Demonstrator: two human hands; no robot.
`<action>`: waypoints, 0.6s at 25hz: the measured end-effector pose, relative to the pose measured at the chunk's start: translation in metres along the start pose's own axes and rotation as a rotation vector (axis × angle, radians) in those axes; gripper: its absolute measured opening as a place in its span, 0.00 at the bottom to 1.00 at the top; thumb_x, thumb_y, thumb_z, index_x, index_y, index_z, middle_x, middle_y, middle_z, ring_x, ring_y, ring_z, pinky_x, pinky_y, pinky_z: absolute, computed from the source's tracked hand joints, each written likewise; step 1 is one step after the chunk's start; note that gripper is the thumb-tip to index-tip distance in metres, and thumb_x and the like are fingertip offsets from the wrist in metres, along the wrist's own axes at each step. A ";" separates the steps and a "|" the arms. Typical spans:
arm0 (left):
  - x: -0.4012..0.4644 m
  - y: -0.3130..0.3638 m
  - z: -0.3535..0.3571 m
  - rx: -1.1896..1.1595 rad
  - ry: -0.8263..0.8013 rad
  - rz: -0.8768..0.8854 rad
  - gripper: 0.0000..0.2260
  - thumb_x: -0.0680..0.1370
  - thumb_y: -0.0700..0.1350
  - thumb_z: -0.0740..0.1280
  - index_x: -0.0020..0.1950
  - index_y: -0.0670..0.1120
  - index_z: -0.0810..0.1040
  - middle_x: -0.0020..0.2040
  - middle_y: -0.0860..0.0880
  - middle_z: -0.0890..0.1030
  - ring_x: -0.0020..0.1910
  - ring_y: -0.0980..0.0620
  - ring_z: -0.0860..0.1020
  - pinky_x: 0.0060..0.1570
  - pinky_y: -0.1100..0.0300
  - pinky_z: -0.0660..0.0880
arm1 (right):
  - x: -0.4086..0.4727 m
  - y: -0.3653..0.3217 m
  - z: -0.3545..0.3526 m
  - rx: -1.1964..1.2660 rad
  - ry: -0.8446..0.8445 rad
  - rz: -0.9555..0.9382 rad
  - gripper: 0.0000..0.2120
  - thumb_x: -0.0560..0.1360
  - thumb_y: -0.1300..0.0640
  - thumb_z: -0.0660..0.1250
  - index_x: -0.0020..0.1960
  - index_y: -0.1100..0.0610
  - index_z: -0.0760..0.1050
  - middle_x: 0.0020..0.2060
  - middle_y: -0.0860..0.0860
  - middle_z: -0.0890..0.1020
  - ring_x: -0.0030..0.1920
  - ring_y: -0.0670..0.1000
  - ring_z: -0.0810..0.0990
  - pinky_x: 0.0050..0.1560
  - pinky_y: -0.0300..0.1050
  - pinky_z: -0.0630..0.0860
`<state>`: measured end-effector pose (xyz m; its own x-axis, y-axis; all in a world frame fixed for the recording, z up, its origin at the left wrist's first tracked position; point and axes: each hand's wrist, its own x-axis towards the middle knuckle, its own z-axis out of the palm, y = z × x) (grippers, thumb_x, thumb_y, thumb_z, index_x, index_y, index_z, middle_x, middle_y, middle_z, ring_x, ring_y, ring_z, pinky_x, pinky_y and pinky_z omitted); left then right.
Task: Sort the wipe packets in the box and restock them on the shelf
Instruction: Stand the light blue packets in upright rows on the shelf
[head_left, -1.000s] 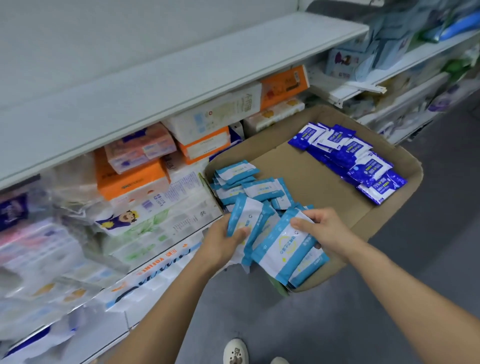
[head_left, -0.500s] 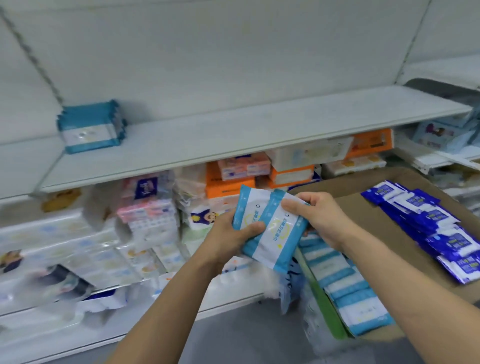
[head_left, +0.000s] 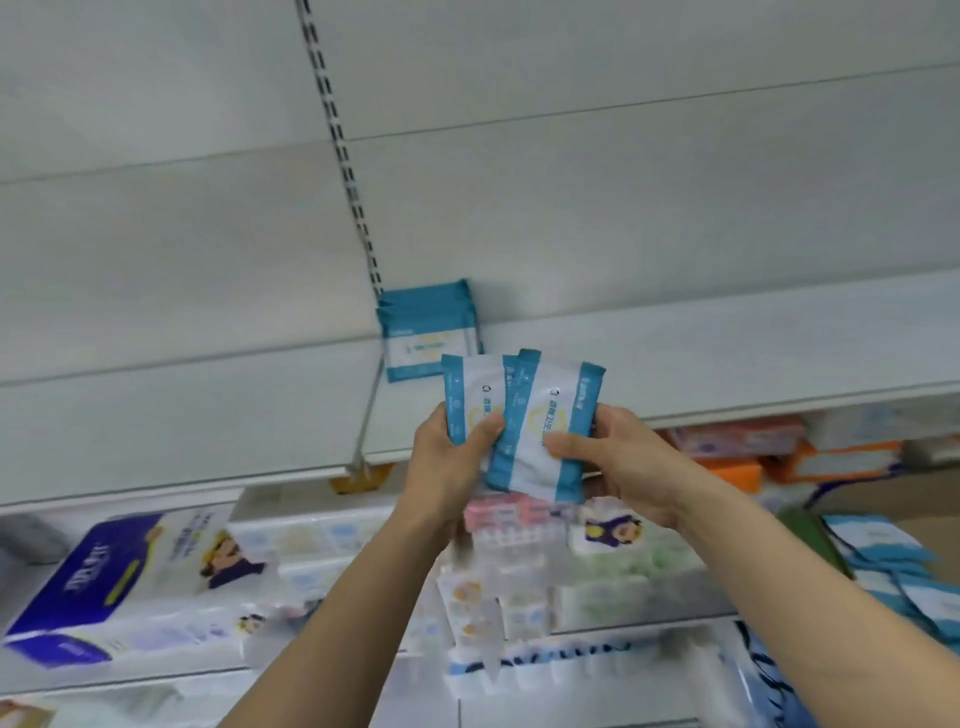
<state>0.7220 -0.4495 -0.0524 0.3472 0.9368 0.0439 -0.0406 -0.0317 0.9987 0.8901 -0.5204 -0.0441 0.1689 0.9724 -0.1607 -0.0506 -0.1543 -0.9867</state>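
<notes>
Both my hands hold a bunch of light-blue-and-white wipe packets (head_left: 540, 421) upright in front of the white shelf (head_left: 727, 353). My left hand (head_left: 447, 467) grips the left packets from below, thumb on their front. My right hand (head_left: 618, 462) grips the right packets, thumb across the front one. Just beyond them, a small stack of the same light-blue packets (head_left: 428, 332) stands at the back of that shelf by the slotted upright. More light-blue packets (head_left: 893, 566) lie in the cardboard box at the right edge.
A black slotted upright (head_left: 343, 150) runs up the white back panel. Below the shelf sit a blue-and-white tissue pack (head_left: 104, 582), pink and green packs (head_left: 613, 551) and orange boxes (head_left: 737, 473). The shelf surface stretches bare to left and right of the stack.
Both hands lifted the light-blue packets out of the box and up to shelf height. My view swung up and left, so the box has slipped to the right edge.
</notes>
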 end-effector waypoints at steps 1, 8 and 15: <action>0.009 0.004 -0.019 -0.008 0.000 -0.001 0.08 0.78 0.41 0.68 0.58 0.47 0.78 0.50 0.49 0.85 0.50 0.48 0.84 0.54 0.48 0.80 | 0.012 -0.010 0.012 0.008 0.064 -0.032 0.12 0.75 0.63 0.69 0.58 0.60 0.77 0.48 0.56 0.84 0.42 0.52 0.84 0.37 0.45 0.80; 0.050 0.018 -0.104 -0.112 0.001 -0.064 0.12 0.78 0.43 0.68 0.61 0.44 0.78 0.53 0.46 0.85 0.52 0.46 0.83 0.55 0.49 0.79 | 0.093 -0.040 0.042 -0.444 0.445 -0.250 0.06 0.73 0.59 0.72 0.50 0.55 0.80 0.41 0.49 0.82 0.39 0.47 0.81 0.37 0.43 0.76; 0.083 0.023 -0.117 -0.224 0.086 -0.269 0.18 0.83 0.57 0.55 0.53 0.49 0.80 0.48 0.47 0.86 0.47 0.47 0.84 0.52 0.49 0.79 | 0.162 -0.052 0.065 -1.078 0.177 -0.304 0.06 0.74 0.52 0.68 0.50 0.44 0.80 0.43 0.43 0.80 0.43 0.46 0.78 0.41 0.46 0.75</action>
<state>0.6405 -0.3316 -0.0287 0.2939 0.9273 -0.2318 -0.1658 0.2883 0.9431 0.8559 -0.3430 -0.0170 0.1706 0.9701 0.1729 0.8760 -0.0690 -0.4774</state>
